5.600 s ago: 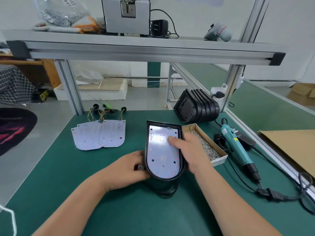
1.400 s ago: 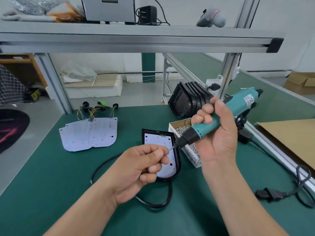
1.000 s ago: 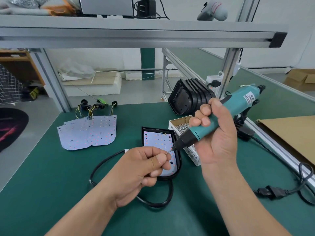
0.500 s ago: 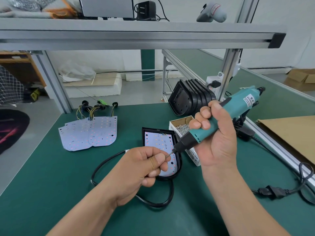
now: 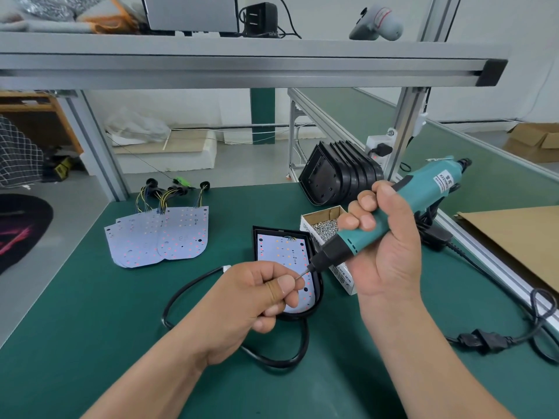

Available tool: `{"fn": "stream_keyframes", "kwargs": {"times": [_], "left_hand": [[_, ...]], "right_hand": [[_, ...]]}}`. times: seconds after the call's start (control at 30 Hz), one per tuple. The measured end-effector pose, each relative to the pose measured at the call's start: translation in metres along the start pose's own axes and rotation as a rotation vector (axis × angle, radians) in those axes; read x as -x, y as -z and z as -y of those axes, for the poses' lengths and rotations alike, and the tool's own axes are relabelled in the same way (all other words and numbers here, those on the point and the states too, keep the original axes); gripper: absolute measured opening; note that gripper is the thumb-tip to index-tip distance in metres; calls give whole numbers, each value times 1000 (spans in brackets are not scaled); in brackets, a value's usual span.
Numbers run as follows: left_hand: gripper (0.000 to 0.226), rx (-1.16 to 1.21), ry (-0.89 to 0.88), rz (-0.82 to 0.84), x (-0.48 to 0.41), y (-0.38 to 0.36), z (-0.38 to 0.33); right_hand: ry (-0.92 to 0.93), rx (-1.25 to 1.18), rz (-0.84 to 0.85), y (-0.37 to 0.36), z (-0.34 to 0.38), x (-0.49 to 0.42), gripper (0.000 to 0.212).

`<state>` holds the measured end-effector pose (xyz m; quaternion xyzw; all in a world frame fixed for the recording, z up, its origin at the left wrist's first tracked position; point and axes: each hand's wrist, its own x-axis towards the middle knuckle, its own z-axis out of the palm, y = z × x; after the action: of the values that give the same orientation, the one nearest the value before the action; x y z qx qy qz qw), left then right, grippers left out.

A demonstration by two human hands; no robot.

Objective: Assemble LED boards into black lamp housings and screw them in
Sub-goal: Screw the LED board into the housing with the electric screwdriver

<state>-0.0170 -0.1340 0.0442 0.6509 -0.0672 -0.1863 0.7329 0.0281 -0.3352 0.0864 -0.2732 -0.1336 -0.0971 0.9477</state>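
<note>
Left hand [image 5: 260, 294]: near centre, raised over the mat [image 5: 90, 328]. Thumb and forefinger are pressed together at the bit tip, the other fingers curled under. What they pinch is too small to make out, probably a screw.
Right hand [image 5: 384, 237]: right of centre, fingers wrapped tightly round the barrel of the electric screwdriver [image 5: 423, 195].
Electric screwdriver: teal, held tilted, its bit pointing down and left into the left hand's pinch.
Black lamp housing [image 5: 255, 237]: lies flat on the mat just beyond the left hand, which partly hides it. Neither hand holds it.
LED board [image 5: 281, 255]: sits face up inside the housing.
Step, as judged: seating the screw on the bit before driving.
Risk, dropped screw: if the pinch lets go before the bit engages, the screw may fall onto the board or the mat.
Risk, nipped fingertip: starting the driver while the thumb and forefinger are at the bit.
Risk, shifted work: with the housing unheld, driving pressure may slide it or push the board off its holes.
Risk, uneven seat: a black cable [image 5: 187, 291] loops past the housing's near end. Whether the housing rests on it cannot be told.
Risk, spill: the open screw box [image 5: 341, 276] stands just right of the housing, below the right hand.
</note>
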Motion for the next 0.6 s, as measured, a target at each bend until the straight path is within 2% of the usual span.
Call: {"fn": "stream_keyframes", "kwargs": {"times": [0.4,0.6], "left_hand": [[17,-158,-18,-97,1,-5,0],[21,-229,-43,-157,0,-6,3]], "right_hand": [[31,161,102,-2,-2,2,9],[18,145,14,1,-10,1,12]]}}
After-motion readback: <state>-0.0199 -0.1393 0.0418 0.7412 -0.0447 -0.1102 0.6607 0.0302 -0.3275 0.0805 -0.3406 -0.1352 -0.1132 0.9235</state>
